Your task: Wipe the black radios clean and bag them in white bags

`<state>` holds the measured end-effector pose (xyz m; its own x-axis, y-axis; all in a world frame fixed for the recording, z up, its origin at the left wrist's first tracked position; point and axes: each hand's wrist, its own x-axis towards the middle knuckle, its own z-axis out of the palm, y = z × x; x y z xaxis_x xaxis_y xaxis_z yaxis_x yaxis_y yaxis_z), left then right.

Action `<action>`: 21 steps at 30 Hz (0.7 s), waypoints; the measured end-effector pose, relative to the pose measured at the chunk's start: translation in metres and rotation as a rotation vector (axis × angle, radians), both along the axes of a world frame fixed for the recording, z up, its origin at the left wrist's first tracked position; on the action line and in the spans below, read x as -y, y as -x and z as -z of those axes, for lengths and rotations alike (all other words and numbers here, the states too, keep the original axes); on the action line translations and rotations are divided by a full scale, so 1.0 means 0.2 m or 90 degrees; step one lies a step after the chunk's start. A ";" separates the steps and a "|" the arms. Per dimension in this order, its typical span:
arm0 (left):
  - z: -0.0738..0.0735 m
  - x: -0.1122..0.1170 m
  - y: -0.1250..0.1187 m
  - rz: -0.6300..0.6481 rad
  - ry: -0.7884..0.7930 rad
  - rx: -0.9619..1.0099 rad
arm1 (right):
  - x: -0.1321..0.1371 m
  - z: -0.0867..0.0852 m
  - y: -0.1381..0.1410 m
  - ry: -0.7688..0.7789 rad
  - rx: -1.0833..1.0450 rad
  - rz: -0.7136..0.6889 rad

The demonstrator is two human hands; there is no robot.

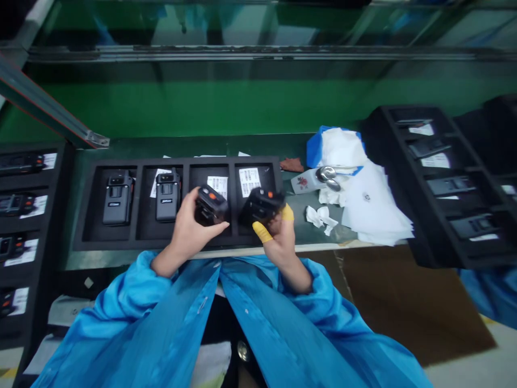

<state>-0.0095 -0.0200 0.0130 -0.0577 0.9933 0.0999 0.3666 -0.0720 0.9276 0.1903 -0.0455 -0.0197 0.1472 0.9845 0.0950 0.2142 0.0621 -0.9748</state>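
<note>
We have our left hand (186, 227) closed round a black device (210, 206) and our right hand (280, 240) round a second device (260, 205), both above the 3 o'clock half of the black tray (121, 245). Two more devices (118, 198) lie toward 9 o'clock; a blue box (314, 151) sits at 2 o'clock from our right hand.
</note>
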 end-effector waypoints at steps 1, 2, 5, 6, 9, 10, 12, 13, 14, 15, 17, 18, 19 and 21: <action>-0.02 -0.01 0.00 -0.018 0.061 0.056 | -0.01 -0.03 0.00 0.022 -0.075 -0.012; -0.05 -0.01 0.01 -0.025 0.117 0.121 | -0.03 -0.07 0.00 0.050 -0.144 -0.026; -0.12 -0.04 0.03 0.016 0.242 0.319 | -0.07 -0.18 0.01 0.184 -0.294 -0.093; -0.14 -0.04 0.04 0.043 0.269 0.370 | -0.08 -0.20 0.01 0.233 -0.329 -0.111; -0.18 -0.03 0.06 0.167 0.321 0.450 | -0.09 -0.24 0.02 0.330 -0.421 -0.120; -0.19 -0.02 0.07 0.208 0.328 0.452 | -0.09 -0.24 0.02 0.346 -0.453 -0.112; -0.20 -0.01 0.07 0.260 0.329 0.431 | -0.10 -0.23 0.04 0.367 -0.504 -0.099; -0.19 -0.01 0.06 0.268 0.321 0.416 | -0.10 -0.23 0.04 0.372 -0.515 -0.099; -0.19 0.00 0.06 0.269 0.308 0.401 | -0.10 -0.22 0.04 0.372 -0.514 -0.106; -0.18 0.00 0.05 0.263 0.292 0.386 | -0.10 -0.22 0.05 0.368 -0.502 -0.118; -0.16 0.00 0.04 0.248 0.257 0.357 | -0.10 -0.20 0.05 0.352 -0.459 -0.144; -0.14 0.00 0.03 0.243 0.244 0.342 | -0.09 -0.20 0.05 0.345 -0.437 -0.153; -0.13 0.00 0.03 0.241 0.236 0.327 | -0.09 -0.19 0.04 0.341 -0.422 -0.156; -0.11 0.00 0.03 0.246 0.231 0.307 | -0.08 -0.18 0.04 0.344 -0.413 -0.148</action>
